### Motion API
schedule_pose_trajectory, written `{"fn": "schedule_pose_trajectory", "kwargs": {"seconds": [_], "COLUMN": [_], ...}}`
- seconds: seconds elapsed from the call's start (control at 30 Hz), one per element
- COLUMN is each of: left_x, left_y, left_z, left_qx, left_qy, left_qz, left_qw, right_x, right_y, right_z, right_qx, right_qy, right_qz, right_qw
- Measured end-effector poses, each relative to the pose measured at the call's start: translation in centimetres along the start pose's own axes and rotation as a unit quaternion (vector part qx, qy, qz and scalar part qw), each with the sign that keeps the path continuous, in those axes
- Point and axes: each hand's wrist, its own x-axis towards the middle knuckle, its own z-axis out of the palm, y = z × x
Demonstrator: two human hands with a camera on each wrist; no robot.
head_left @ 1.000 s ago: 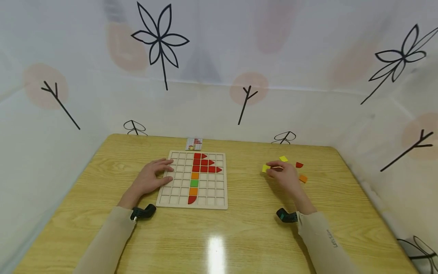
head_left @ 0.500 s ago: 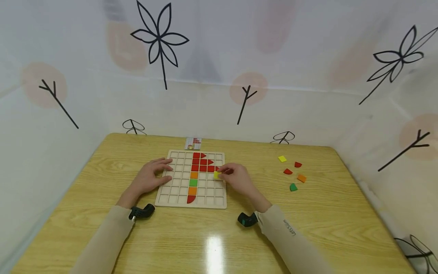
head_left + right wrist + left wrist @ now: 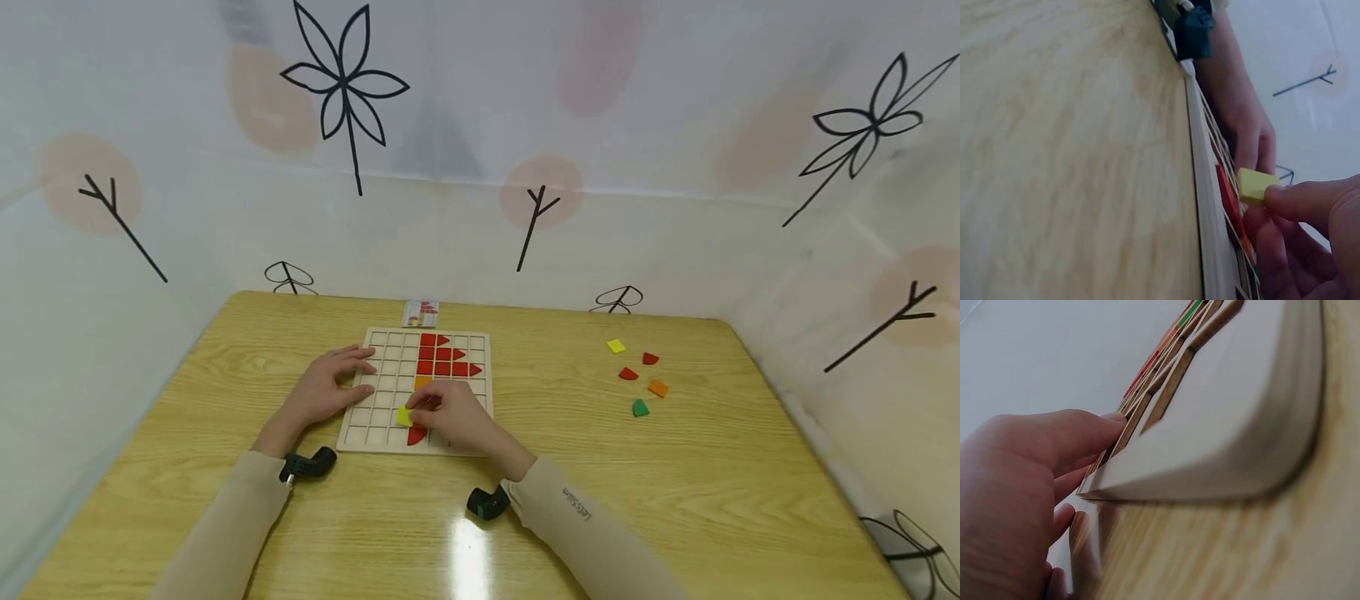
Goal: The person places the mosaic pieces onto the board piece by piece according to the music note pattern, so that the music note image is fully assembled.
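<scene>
While the right hand (image 3: 453, 414) covers the middle of the tile column in the head view, the left wrist view shows a green tile (image 3: 1189, 312) there. At left, the left hand (image 3: 321, 390) rests on the left edge of the board (image 3: 357, 435), fingers loosely extended and well parted from the thumb, whose tip touches the top. Its forearm slants from the near left toward the far side. A small picture card (image 3: 420, 314) lies just beyond the board's far edge. Over the near half of the board, the yellow tile (image 3: 403, 417) sits at the left tips of the right hand's fingers, just left of the column; the right wrist view shows its thickness and the thumb and fingers pinching its right end. Whether it touches the board cannot be told. The right forearm reaches leftward from the near right, the hand turned palm down. Farther right on the table (image 3: 375, 517) lie another yellow piece (image 3: 616, 346), two red pieces (image 3: 627, 374), a green piece (image 3: 640, 407) and an orange piece (image 3: 657, 388).
</scene>
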Motion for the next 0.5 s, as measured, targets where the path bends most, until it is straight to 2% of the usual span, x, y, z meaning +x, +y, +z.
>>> {"fn": "schedule_pose_trajectory", "kwargs": {"seconds": [0.23, 0.5], "left_x": [0.1, 0.0], "left_y": [0.0, 0.0], "left_z": [0.0, 0.1], "left_qx": [0.002, -0.001], "left_qy": [0.002, 0.004], "left_qz": [0.007, 0.006], "left_qw": [1.0, 1.0], "right_x": [0.2, 0.4], "right_y": [-0.5, -0.5], "right_z": [1.2, 1.3], "right_qx": [-0.055, -0.061], "right_qy": [-0.042, -0.053], "right_qz": [-0.008, 0.005], "right_qw": [0.9976, 0.9967]}}
